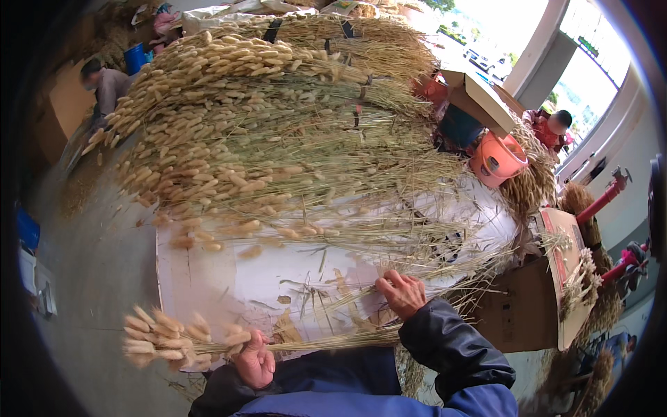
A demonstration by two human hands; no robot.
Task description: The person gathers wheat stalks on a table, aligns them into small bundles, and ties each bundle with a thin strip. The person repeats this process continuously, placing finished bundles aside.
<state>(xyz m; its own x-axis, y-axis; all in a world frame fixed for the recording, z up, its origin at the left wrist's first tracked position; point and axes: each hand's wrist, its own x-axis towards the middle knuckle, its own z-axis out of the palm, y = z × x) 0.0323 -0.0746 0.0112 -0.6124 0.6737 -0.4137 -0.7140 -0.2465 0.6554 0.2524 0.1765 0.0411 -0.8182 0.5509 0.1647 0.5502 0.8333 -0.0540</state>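
My left hand (254,359) is closed around a bunch of dried bunny-tail grass (161,339) just behind its fluffy heads, which point left; the stems run right along the table's near edge. Over the white tabletop (260,281), my right hand (401,293) has bent fingers at some thin stems; whether it grips them cannot be told. Beyond both hands lies a large heap of dried bunny-tail grass (250,140), heads to the left and stems to the right, with dark ties around bundles at the back. Loose stem scraps lie on the tabletop between the hands.
An orange bucket (497,159) and an open cardboard box (477,101) stand at the back right. Another cardboard box (526,307) is close to my right forearm, with grass heads on it. One person (107,86) bends at the far left; another (550,127) is at the right.
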